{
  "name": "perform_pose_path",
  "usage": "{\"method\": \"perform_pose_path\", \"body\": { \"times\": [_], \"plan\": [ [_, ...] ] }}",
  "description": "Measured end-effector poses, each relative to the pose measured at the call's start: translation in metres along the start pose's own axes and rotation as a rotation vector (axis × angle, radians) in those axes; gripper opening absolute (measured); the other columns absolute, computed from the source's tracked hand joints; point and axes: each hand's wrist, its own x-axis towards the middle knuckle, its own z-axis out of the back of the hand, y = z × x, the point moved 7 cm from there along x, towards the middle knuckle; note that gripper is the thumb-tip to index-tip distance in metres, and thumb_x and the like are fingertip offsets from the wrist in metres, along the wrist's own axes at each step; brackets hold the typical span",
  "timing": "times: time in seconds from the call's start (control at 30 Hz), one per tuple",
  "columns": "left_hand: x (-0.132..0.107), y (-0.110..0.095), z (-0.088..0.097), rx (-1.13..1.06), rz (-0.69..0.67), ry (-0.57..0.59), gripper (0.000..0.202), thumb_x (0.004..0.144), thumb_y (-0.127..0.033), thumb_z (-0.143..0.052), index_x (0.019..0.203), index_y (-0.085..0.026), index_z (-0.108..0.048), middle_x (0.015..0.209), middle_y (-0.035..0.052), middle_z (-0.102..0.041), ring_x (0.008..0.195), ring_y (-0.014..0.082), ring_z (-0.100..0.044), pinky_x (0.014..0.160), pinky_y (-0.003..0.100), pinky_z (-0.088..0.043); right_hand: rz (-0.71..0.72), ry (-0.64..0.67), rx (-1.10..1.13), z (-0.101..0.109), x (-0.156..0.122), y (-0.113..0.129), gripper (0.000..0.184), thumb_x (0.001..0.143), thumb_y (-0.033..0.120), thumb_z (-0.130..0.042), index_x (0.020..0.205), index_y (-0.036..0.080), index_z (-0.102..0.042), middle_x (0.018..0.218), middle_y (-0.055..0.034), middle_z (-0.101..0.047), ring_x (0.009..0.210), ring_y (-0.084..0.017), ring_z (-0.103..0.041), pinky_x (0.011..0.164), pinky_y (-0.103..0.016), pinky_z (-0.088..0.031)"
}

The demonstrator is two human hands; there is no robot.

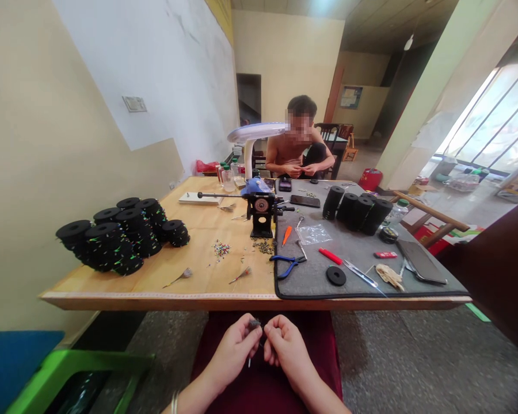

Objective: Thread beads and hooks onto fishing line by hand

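In front of the table edge, low in the head view, both of my hands are close together. My left hand (240, 343) is closed on a small dark bundle (254, 324); its tip pokes out above the thumb, and a thin white stick shows below the fingers. Beside it, a small gap away, my right hand (284, 344) is pinched closed, with thumb and forefinger pointing at the bundle. Whatever lies between those fingertips is too small to make out. Similar fanned bundles (182, 276) with thin stems lie on the wooden table (155, 287) ahead.
Stacks of black foam spools (129, 221) stand left, more spools (360, 211) right. A hand-cranked counter device (261, 213) sits mid-table before a lamp (250, 135). Blue pliers (288, 265), scissors (361, 275) and a foam ring (336, 276) lie on the grey mat (302, 287). A person (300, 144) sits opposite.
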Motion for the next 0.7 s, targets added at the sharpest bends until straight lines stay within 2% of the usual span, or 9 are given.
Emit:
{"method": "perform_pose_path", "body": {
  "times": [0.23,0.5,0.7],
  "plan": [
    [0.0,0.0,-0.003,0.042,-0.013,0.014,0.038,0.074,-0.053,-0.063,0.07,-0.018,-0.049,0.051,-0.0057,-0.051,0.045,0.0087,-0.044,0.045,0.021,-0.033,0.028,0.039,0.0,-0.002,-0.001,0.005,0.047,0.069,0.062,-0.06,0.077,0.018,-0.048,0.039,0.0067,-0.053,0.028,-0.005,-0.035,0.033,-0.017,-0.022],
    [0.002,0.003,-0.005,0.06,-0.007,0.008,0.035,0.075,-0.05,-0.063,0.069,-0.018,-0.049,0.052,-0.0027,-0.057,0.047,0.0108,-0.05,0.048,0.023,-0.037,0.025,-0.002,-0.002,0.0,-0.001,0.006,0.04,0.069,0.056,-0.061,0.07,0.019,-0.046,0.035,0.0081,-0.05,0.027,-0.004,-0.033,0.033,-0.017,-0.021],
    [0.0,-0.002,-0.008,0.067,-0.01,0.02,0.03,0.075,-0.044,-0.063,0.068,-0.019,-0.049,0.053,-0.004,-0.055,0.047,0.0106,-0.05,0.048,0.022,-0.038,-0.005,-0.056,0.118,0.009,0.003,-0.002,0.037,0.071,0.052,-0.062,0.069,0.019,-0.046,0.031,0.0117,-0.042,0.027,-0.003,-0.024,0.033,-0.017,-0.012]
  ]
}}
